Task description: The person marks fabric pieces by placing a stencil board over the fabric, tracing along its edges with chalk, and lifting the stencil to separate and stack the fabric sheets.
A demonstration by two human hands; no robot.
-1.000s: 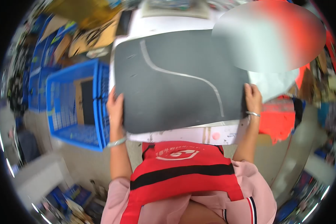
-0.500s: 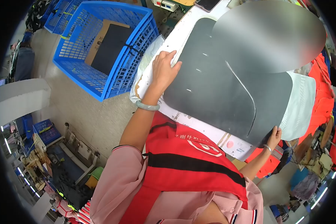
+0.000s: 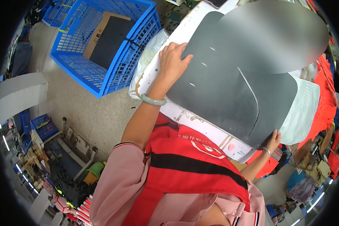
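Note:
A large dark grey sheet (image 3: 214, 90) with rounded corners lies on the white table (image 3: 154, 77). One long curved white line and several short white marks show on it. My left hand (image 3: 173, 64), below a pale bangle, is at the sheet's left edge with its fingers apart. At the near right corner, my right hand (image 3: 274, 140) pinches the sheet's edge. A pale green ribbed cloth (image 3: 303, 109) lies beside the sheet on the right. A blurred oval hides the sheet's far right part.
A blue crate (image 3: 105, 81) with a dark panel (image 3: 113, 41) and cardboard inside stands left of the table. Orange-red fabric (image 3: 322, 101) lies at the right. Part of a phone (image 3: 216, 3) shows at the table's far edge. A wheeled cart (image 3: 69, 150) stands lower left.
The view has turned, so the crate appears larger and the table slanted. My left hand has gone from gripping the sheet's side to spread fingers at its edge. My right hand stays on the sheet.

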